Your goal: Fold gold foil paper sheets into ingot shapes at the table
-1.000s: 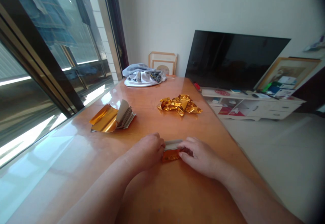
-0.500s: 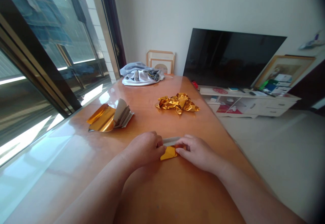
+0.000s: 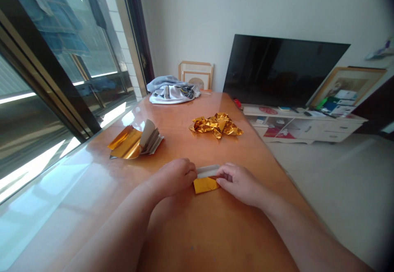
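Note:
A small sheet of gold foil paper (image 3: 205, 185) lies partly folded on the table, its pale back side showing along the far edge. My left hand (image 3: 180, 176) pinches its left end between thumb and curled fingers. At the right end my right hand (image 3: 235, 181) grips the same sheet, thumb low and fingertips behind the fold. Ahead of my hands sits a crumpled heap of folded gold foil pieces (image 3: 217, 125). To the left rests a stack of gold foil paper sheets (image 3: 127, 144), its top sheets curling up.
The glossy wooden table (image 3: 184, 231) runs forward to a bundle of grey cloth (image 3: 174, 90) at its far end. A sliding glass door (image 3: 101, 54) borders the left side. Beyond the right edge stand a television (image 3: 283, 70) and a low white cabinet (image 3: 326, 129).
My hands have moved slightly apart along the foil paper, so more of its gold face and pale fold shows between them. The view has shifted a little.

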A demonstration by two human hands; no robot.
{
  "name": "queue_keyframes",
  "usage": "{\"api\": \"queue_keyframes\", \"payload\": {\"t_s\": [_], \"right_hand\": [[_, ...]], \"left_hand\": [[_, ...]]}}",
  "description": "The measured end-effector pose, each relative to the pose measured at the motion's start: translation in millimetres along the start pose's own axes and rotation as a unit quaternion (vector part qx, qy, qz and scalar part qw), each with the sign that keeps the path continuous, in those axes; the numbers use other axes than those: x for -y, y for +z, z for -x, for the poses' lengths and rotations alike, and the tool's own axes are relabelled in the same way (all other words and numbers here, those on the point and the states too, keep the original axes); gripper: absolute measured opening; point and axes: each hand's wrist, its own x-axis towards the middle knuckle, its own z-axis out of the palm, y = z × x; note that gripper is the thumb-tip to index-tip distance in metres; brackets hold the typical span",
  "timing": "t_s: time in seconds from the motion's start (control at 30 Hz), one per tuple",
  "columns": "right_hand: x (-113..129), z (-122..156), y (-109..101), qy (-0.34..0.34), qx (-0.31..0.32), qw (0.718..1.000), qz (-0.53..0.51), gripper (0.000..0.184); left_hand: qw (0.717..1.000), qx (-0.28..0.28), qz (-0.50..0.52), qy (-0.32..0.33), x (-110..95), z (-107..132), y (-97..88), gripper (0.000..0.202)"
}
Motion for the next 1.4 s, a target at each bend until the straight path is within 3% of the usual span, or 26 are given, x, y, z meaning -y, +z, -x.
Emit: {"api": "queue_keyframes", "payload": {"t_s": [0.23,0.67,0.77,0.93,1.23,1.4], "right_hand": [[2.4,10.6,-8.2,-0.042,0.025,0.997,0.051,0.014],[12.5,10.1,-8.0,-0.131,-0.074,0.982,0.114,0.017],[15.1,10.3,-7.6,-0.155,-0.059,0.98,0.109,0.017],[18.5,9.1,-6.3,-0.127,-0.008,0.986,0.106,0.018],[12.6,3.1,-3.0,-0.058,-0.024,0.997,0.054,0.017],[7.7,-1.6,1.7,-0.069,-0.027,0.997,0.035,0.013]], "left_hand": [[0.999,0.012,0.009,0.031,10.7,0.0,4.1,0.029],[0.998,0.026,-0.011,0.054,7.6,4.4,-3.2,0.035],[0.998,0.025,-0.013,0.053,7.3,6.2,-4.1,0.031],[0.999,0.027,0.016,0.041,5.8,9.1,-5.0,0.028],[0.999,0.03,0.042,-0.014,2.7,11.0,-8.8,0.029],[0.998,0.033,0.04,-0.018,1.7,8.3,-9.4,0.029]]}}
